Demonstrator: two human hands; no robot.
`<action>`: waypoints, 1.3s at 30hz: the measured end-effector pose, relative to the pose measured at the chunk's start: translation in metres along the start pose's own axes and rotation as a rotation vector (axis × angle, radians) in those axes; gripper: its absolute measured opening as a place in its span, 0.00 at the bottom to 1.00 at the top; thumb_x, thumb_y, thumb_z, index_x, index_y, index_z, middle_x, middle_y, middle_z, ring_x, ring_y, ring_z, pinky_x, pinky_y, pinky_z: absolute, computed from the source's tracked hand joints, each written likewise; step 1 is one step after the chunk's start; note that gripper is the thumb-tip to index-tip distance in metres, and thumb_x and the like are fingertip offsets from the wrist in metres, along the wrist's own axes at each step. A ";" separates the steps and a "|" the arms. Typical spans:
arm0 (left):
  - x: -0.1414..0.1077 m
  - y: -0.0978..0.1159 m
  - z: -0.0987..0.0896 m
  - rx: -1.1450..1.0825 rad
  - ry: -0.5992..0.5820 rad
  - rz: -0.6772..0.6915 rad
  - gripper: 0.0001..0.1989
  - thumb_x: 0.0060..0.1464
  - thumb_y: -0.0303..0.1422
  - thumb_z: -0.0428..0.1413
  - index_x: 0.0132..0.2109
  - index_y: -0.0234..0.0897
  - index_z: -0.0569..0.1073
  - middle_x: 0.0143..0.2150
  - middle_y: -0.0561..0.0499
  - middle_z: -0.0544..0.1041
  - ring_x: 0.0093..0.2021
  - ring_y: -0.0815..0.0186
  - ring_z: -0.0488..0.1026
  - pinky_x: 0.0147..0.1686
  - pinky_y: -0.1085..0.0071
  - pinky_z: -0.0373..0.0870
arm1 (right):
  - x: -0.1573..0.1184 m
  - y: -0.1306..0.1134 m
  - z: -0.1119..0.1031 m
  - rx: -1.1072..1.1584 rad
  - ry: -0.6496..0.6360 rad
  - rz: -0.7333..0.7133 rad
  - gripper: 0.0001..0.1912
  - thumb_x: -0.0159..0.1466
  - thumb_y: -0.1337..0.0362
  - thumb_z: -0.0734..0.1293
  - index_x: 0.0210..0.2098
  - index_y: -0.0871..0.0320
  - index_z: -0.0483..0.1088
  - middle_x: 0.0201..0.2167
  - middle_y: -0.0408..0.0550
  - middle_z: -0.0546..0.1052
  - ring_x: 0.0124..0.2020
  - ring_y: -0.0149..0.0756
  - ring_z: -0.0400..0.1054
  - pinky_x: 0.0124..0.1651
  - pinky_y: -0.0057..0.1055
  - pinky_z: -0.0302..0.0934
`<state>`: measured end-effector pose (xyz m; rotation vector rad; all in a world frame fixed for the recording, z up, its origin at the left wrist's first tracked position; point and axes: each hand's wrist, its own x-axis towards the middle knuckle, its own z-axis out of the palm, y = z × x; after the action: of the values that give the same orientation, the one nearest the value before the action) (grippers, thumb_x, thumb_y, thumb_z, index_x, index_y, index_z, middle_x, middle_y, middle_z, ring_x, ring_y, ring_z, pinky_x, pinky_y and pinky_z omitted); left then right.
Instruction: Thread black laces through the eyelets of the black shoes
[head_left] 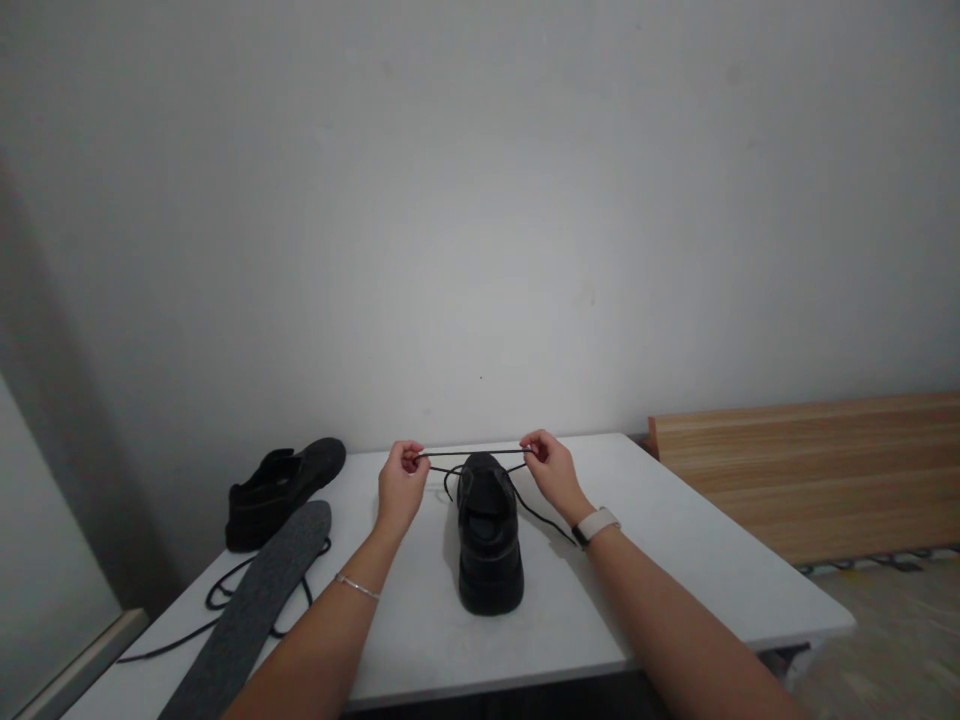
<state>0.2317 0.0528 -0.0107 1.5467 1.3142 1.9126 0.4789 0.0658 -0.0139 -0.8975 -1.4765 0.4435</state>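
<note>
Shoelace (476,453) stretched straight near our black shoe (490,570), we've got it pinched tight in left hand (401,485) and right hand (554,472).

Left forearm: yours is bare (304,655), from the picture's lower edge up to your left hand (401,488).
Bracelet: you wear a thin, silvery one (358,588), narrow and slightly shiny, circling that arm.
Right forearm: also bare (675,625), up to your right hand (553,468).
Wristband: yours is broad, flat and pale beige-grey (598,521).
Dark piece: black and smooth (579,537), set at the band's inner edge; its markings are too small for you to read.
</note>
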 end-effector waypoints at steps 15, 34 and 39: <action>0.003 0.001 -0.010 -0.225 -0.354 -0.354 0.28 0.52 0.56 0.48 0.28 0.34 0.74 0.13 0.61 0.54 0.13 0.73 0.51 0.17 0.75 0.51 | 0.011 0.012 -0.011 0.504 0.264 0.348 0.29 0.58 0.37 0.58 0.32 0.60 0.66 0.17 0.41 0.69 0.12 0.26 0.57 0.14 0.24 0.50; 0.005 0.092 -0.040 -0.972 -0.398 -0.409 0.15 0.53 0.37 0.59 0.26 0.37 0.63 0.20 0.60 0.57 0.18 0.77 0.56 0.18 0.80 0.61 | 0.005 -0.020 -0.005 0.604 0.090 0.305 0.14 0.55 0.53 0.67 0.30 0.59 0.68 0.17 0.37 0.66 0.14 0.24 0.56 0.15 0.22 0.49; -0.005 0.125 -0.036 -0.692 -0.325 -0.290 0.14 0.49 0.40 0.61 0.30 0.36 0.67 0.30 0.53 0.69 0.29 0.71 0.68 0.26 0.77 0.69 | -0.002 -0.063 0.017 0.668 -0.085 0.289 0.09 0.54 0.62 0.67 0.32 0.59 0.68 0.24 0.41 0.71 0.19 0.26 0.63 0.23 0.25 0.60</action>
<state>0.2348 -0.0299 0.0896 1.1618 0.5956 1.5976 0.4461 0.0293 0.0287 -0.5506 -1.1521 1.1226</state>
